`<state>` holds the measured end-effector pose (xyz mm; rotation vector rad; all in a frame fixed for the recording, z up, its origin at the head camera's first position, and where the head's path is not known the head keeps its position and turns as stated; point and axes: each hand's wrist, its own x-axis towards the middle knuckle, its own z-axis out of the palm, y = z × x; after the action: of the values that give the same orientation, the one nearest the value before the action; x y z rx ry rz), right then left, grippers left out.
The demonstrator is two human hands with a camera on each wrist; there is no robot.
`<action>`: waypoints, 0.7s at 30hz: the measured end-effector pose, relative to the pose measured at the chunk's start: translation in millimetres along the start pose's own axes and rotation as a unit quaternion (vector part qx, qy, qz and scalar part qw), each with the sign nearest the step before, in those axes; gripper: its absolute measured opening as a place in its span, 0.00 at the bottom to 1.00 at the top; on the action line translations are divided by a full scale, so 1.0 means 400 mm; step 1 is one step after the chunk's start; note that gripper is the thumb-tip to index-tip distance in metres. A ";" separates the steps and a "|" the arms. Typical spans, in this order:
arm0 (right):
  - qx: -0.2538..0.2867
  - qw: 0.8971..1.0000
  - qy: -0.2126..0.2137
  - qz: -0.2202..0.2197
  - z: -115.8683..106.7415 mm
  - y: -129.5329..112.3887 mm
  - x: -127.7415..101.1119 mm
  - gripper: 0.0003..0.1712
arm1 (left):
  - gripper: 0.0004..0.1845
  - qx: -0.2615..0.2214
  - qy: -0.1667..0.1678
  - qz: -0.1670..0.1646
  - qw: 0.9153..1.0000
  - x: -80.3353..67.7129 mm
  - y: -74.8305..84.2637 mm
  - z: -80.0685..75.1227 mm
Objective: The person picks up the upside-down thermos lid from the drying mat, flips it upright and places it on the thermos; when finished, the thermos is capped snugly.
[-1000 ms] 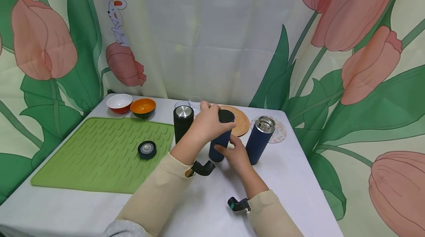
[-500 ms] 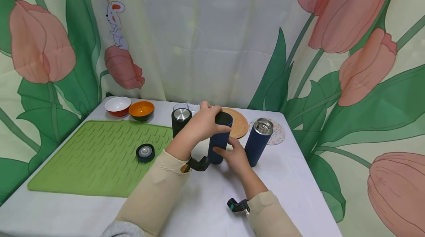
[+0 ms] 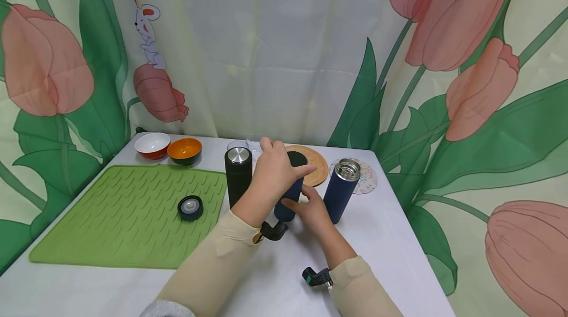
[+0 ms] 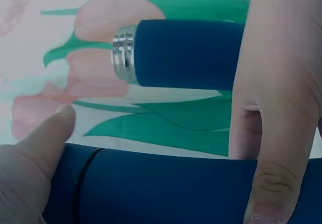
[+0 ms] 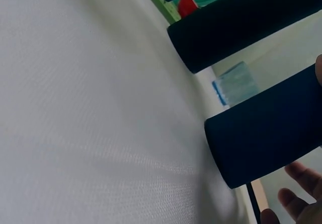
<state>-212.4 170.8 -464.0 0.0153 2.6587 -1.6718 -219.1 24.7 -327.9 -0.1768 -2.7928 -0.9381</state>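
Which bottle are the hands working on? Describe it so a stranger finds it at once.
On the white table, right of the green mat, stand three tall bottles. It is the middle one, the dark blue bottle, gripped by the left hand at its cap and the right hand lower down. Unlike the open blue bottle, it is capped.

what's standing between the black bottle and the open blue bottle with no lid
The capped blue bottle, gripped by the left hand and right hand, stands between the black bottle and the open blue bottle; head view.

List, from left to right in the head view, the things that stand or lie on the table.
White bowl → orange bowl → loose lid on the green mat → black flask → blue flask held by both hands → open blue flask.
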 end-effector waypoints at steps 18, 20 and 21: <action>-0.019 1.000 -0.002 0.011 -0.007 -0.008 0.001 0.34 | 0.42 0.011 -0.080 0.062 0.995 0.017 -0.032 -0.037; -0.015 1.000 0.000 0.007 -0.004 -0.006 -0.001 0.34 | 0.49 0.018 -0.053 0.050 0.997 0.004 -0.027 -0.020; -0.014 1.000 0.002 0.004 -0.003 -0.006 -0.002 0.34 | 0.52 0.019 -0.038 0.043 0.998 -0.001 -0.025 -0.011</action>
<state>-211.7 170.9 -461.2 0.0297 2.6797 -1.6335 -219.7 13.8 -330.5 -0.3317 -2.8436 -0.8739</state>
